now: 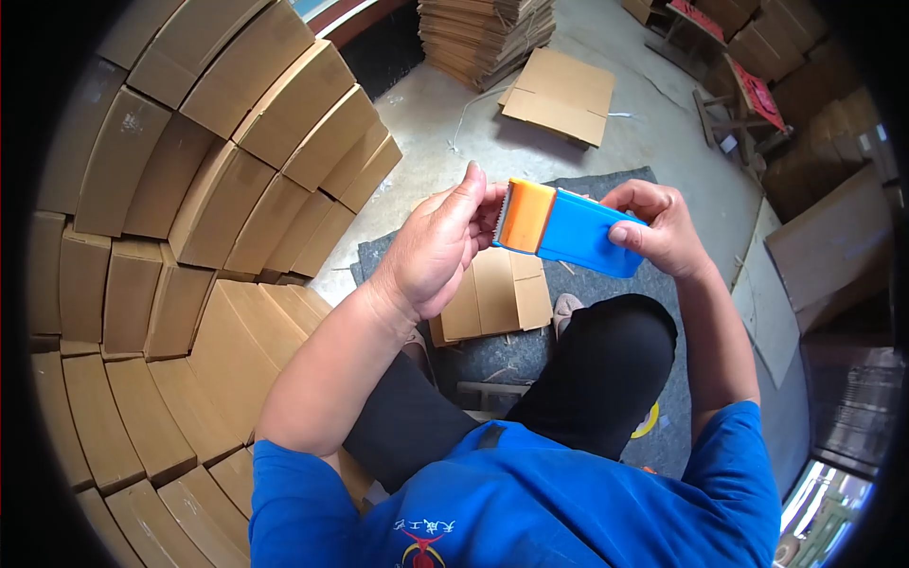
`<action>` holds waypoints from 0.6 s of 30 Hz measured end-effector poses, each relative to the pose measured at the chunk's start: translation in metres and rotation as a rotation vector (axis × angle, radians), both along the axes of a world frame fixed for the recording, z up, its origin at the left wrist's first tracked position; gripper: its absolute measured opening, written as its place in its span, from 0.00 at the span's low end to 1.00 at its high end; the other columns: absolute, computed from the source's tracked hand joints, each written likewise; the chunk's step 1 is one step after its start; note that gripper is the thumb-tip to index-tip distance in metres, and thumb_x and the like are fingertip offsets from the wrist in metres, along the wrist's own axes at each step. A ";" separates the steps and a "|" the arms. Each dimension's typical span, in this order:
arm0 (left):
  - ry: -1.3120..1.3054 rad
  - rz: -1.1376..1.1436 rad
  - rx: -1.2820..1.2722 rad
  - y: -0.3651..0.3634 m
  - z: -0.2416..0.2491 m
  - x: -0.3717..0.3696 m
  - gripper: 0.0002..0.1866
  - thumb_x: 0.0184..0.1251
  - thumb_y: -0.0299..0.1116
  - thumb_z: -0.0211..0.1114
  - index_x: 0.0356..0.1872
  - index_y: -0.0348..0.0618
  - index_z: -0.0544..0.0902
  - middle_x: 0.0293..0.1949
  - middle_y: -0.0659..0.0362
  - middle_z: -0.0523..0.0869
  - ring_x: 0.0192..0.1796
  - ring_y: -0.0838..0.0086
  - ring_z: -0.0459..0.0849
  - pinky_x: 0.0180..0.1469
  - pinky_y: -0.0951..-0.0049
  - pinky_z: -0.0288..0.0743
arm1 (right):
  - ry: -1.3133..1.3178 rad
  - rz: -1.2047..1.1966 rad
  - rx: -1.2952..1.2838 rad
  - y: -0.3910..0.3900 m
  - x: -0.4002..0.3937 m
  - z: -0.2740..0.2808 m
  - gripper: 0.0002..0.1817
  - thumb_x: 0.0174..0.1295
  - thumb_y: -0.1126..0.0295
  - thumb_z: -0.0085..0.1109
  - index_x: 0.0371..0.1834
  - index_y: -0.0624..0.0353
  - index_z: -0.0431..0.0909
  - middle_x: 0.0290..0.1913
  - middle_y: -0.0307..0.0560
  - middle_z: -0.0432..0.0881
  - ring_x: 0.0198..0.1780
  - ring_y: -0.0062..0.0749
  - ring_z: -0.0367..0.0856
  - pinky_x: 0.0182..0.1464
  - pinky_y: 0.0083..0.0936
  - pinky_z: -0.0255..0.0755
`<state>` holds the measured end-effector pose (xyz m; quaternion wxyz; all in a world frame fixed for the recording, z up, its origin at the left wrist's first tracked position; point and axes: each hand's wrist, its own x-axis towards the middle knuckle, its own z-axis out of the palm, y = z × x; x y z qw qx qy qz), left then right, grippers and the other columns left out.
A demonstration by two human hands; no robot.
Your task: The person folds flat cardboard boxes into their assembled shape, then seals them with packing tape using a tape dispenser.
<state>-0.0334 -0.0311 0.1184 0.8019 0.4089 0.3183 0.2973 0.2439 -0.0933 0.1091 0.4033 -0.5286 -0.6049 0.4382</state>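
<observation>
In front of me my right hand (653, 227) grips a tape dispenser, thumb on its near face and fingers over its upper edge. The tape dispenser (587, 232) has a long blue body, an orange front part and a toothed cutting edge on the left. My left hand (440, 237) is at that toothed end, thumb raised and apart from the fingers. Its fingertips are partly hidden behind the orange part. Below the dispenser, a cardboard box (483, 298) stands on the floor between my feet.
Stacked cardboard boxes (218, 180) form a wall on my left. Flat cardboard sheets (559, 95) lie ahead, near a tall pile of flattened cardboard (483, 38). A dark mat (615, 189) covers the floor under me. A yellow tape roll (647, 422) lies beside my right leg.
</observation>
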 end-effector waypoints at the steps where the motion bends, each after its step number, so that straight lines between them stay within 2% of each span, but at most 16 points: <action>1: 0.007 0.011 0.027 -0.006 0.001 -0.007 0.32 0.81 0.57 0.43 0.58 0.34 0.77 0.50 0.55 0.81 0.53 0.72 0.78 0.62 0.68 0.71 | -0.135 -0.004 0.034 -0.002 -0.005 0.007 0.24 0.51 0.53 0.74 0.40 0.64 0.83 0.34 0.40 0.84 0.38 0.20 0.81 0.44 0.22 0.76; 3: 0.009 0.023 0.053 -0.015 0.001 -0.021 0.31 0.81 0.57 0.43 0.57 0.35 0.78 0.49 0.55 0.81 0.53 0.71 0.79 0.62 0.67 0.71 | -0.218 0.025 0.066 -0.002 -0.014 0.017 0.24 0.51 0.53 0.73 0.40 0.63 0.83 0.33 0.38 0.83 0.38 0.19 0.79 0.44 0.21 0.75; 6: -0.095 0.004 -0.095 -0.024 -0.009 -0.035 0.29 0.82 0.54 0.43 0.54 0.37 0.79 0.51 0.54 0.83 0.54 0.70 0.79 0.60 0.65 0.72 | -0.046 0.099 -0.079 -0.002 -0.023 0.020 0.21 0.53 0.54 0.71 0.38 0.62 0.83 0.32 0.36 0.82 0.36 0.17 0.78 0.42 0.19 0.74; 8: -0.174 0.090 -0.235 -0.027 -0.022 -0.039 0.26 0.82 0.53 0.43 0.52 0.40 0.80 0.49 0.54 0.84 0.52 0.70 0.80 0.59 0.65 0.72 | -0.014 0.093 -0.114 -0.001 -0.030 0.012 0.20 0.54 0.54 0.70 0.37 0.61 0.83 0.31 0.35 0.82 0.35 0.16 0.78 0.41 0.18 0.74; 9: -0.232 0.057 -0.240 -0.026 -0.028 -0.044 0.23 0.81 0.50 0.46 0.52 0.42 0.80 0.49 0.55 0.84 0.52 0.69 0.81 0.58 0.63 0.73 | 0.024 0.083 -0.147 -0.002 -0.035 0.008 0.18 0.56 0.55 0.69 0.37 0.60 0.83 0.30 0.34 0.82 0.34 0.15 0.77 0.40 0.17 0.73; 10: -0.189 0.126 -0.225 -0.030 -0.035 -0.045 0.20 0.80 0.48 0.49 0.51 0.41 0.81 0.48 0.55 0.85 0.51 0.70 0.82 0.57 0.63 0.74 | -0.004 0.079 -0.163 -0.003 -0.043 0.005 0.19 0.57 0.54 0.65 0.36 0.60 0.81 0.29 0.33 0.78 0.33 0.14 0.74 0.38 0.16 0.70; 12: -0.087 0.236 -0.163 -0.038 -0.051 -0.045 0.14 0.77 0.39 0.58 0.51 0.40 0.81 0.46 0.57 0.86 0.47 0.73 0.84 0.53 0.66 0.78 | -0.056 0.069 -0.224 -0.006 -0.054 -0.007 0.17 0.58 0.55 0.64 0.36 0.60 0.81 0.29 0.32 0.78 0.32 0.14 0.74 0.36 0.16 0.69; 14: -0.028 0.261 -0.189 -0.049 -0.077 -0.044 0.13 0.76 0.37 0.60 0.51 0.39 0.81 0.44 0.58 0.87 0.44 0.76 0.85 0.50 0.68 0.79 | -0.120 0.074 -0.268 -0.010 -0.064 -0.015 0.20 0.59 0.52 0.65 0.35 0.61 0.81 0.27 0.33 0.78 0.32 0.15 0.74 0.35 0.17 0.68; 15: 0.013 0.283 -0.213 -0.057 -0.088 -0.042 0.13 0.77 0.38 0.58 0.50 0.40 0.82 0.41 0.61 0.87 0.40 0.79 0.84 0.46 0.75 0.78 | -0.200 0.099 -0.305 -0.012 -0.066 -0.020 0.22 0.60 0.49 0.65 0.34 0.61 0.82 0.27 0.33 0.77 0.31 0.15 0.74 0.35 0.18 0.68; 17: 0.089 0.325 -0.258 -0.075 -0.114 -0.039 0.13 0.78 0.38 0.57 0.52 0.40 0.82 0.41 0.60 0.87 0.41 0.79 0.84 0.46 0.74 0.78 | -0.362 0.143 -0.359 -0.015 -0.069 -0.025 0.28 0.59 0.42 0.67 0.32 0.62 0.83 0.25 0.35 0.77 0.30 0.17 0.74 0.33 0.20 0.68; 18: 0.051 0.336 -0.281 -0.081 -0.124 -0.038 0.13 0.78 0.38 0.57 0.52 0.40 0.81 0.41 0.60 0.87 0.40 0.77 0.84 0.45 0.73 0.79 | -0.368 0.151 -0.376 -0.017 -0.067 -0.030 0.28 0.59 0.42 0.67 0.32 0.62 0.83 0.25 0.35 0.77 0.30 0.17 0.74 0.33 0.20 0.68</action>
